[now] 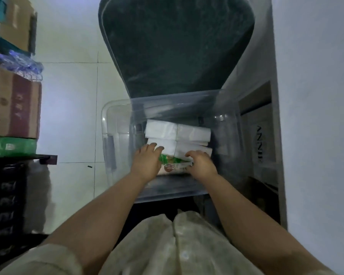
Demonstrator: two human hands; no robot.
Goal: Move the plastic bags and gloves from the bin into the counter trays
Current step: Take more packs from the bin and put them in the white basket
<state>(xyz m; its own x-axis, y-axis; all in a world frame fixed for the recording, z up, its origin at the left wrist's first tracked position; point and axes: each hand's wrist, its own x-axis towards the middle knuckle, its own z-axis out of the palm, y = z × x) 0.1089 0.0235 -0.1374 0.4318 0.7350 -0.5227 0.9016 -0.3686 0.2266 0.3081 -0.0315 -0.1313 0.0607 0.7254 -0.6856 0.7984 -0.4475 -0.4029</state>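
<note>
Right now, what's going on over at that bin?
A person reaches into the clear bin with both hands. The left hand and right hand grip a green-printed packet by its two sides, low inside the bin. Stacked white packs lie just beyond it. The dark lid stands open behind. No counter trays are in view.

Clear plastic bin (pixel 116 126) holds stacked white packs (pixel 161 130) and a green-printed pack (pixel 174 166)

Head camera, steeply downward, close above bin (pixel 115 133).
</note>
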